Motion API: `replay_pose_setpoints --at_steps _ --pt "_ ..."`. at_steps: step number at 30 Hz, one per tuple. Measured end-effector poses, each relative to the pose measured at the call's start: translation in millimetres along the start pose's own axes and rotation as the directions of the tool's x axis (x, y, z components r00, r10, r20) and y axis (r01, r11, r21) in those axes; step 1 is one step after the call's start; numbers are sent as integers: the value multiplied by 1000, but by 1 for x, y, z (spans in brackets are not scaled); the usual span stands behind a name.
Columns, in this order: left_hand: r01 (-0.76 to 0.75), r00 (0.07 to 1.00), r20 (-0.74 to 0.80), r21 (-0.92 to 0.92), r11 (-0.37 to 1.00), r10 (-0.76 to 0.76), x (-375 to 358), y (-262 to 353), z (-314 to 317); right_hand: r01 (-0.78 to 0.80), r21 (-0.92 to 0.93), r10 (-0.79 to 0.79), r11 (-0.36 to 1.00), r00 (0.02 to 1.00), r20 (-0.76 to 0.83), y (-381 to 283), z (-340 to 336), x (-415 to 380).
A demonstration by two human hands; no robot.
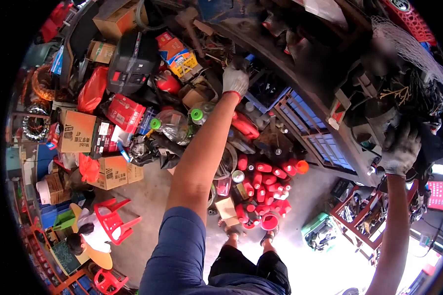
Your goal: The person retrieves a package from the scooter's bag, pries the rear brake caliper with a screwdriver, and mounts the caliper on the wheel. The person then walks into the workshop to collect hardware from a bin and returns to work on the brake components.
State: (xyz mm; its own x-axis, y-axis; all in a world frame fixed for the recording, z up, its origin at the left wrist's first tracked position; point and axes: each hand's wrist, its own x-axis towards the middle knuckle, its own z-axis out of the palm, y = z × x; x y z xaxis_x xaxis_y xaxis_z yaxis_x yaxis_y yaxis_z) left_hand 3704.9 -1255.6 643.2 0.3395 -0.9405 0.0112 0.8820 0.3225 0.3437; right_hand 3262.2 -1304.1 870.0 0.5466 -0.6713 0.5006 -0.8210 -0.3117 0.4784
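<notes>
My left hand [236, 78], in a pale work glove with a red cuff, reaches to the cluttered edge at the upper middle. Its fingers are bent around or against something dark that I cannot make out. My right hand [401, 147], in a dirty grey glove, lies at the right against a dark rounded object [383, 115] on the workbench [347, 142]; its fingers are partly spread, and a hold on that object is unclear. Beside my left forearm stand clear bottles with green caps [174, 127]. A blue crate [266, 93] is just right of my left hand.
Red bottles [263, 184] stand on the floor near my feet. Cardboard boxes [78, 132] and a black case [132, 63] crowd the left. A person [91, 231] sits by a red chair [114, 221] at the lower left. A green tray [322, 231] and a tool rack [364, 216] are lower right.
</notes>
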Motion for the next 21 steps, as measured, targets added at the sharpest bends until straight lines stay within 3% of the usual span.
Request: replay_pose_setpoints --at_steps 2,3,4,5,6,7,8,9,10,12,13,15,18,21 --pt "196 975 173 -375 906 -140 -4 0 -6 -21 -27 22 999 999 43 1 1 0" --pt "304 945 275 -528 793 -179 -5 -1 -9 14 -22 -15 1000 999 -32 1 2 1" --pt "304 945 275 -528 793 -180 -4 -3 -11 49 -21 -51 999 993 -107 2 2 1" --pt "105 993 64 -151 983 -97 -3 -6 -14 49 -21 -51 999 993 -106 2 3 1" --pt "-44 993 -92 289 956 74 -2 -8 -15 60 -25 -63 998 990 -127 2 3 2" --pt "-42 993 -93 287 957 71 -7 -8 -6 72 -30 -75 997 986 -147 2 4 2" --pt "29 980 -156 717 696 120 -15 -8 3 72 -32 -76 997 987 -144 3 5 1" --pt "131 964 -184 957 259 192 -24 -7 15 70 -32 -74 997 986 -148 3 7 0" --pt "131 965 -184 957 260 189 -31 -5 22 67 -31 -71 997 986 -153 4 8 -1" --pt "283 920 -393 684 672 12 -47 -2 34 68 -27 -71 997 987 -144 4 7 1" --pt "283 921 -390 685 671 10 -57 -3 38 70 -21 -73 997 988 -137 3 6 2" --pt "185 972 -223 563 805 -68 -78 -7 48 60 -22 -62 998 991 -117 1 1 4" --pt "100 991 -133 678 728 -13 -108 -19 74 33 -47 -35 998 998 -51 2 0 2" --pt "107 985 -172 616 781 1 -128 -28 92 2 -45 -2 999 1000 -1 1 -1 1"
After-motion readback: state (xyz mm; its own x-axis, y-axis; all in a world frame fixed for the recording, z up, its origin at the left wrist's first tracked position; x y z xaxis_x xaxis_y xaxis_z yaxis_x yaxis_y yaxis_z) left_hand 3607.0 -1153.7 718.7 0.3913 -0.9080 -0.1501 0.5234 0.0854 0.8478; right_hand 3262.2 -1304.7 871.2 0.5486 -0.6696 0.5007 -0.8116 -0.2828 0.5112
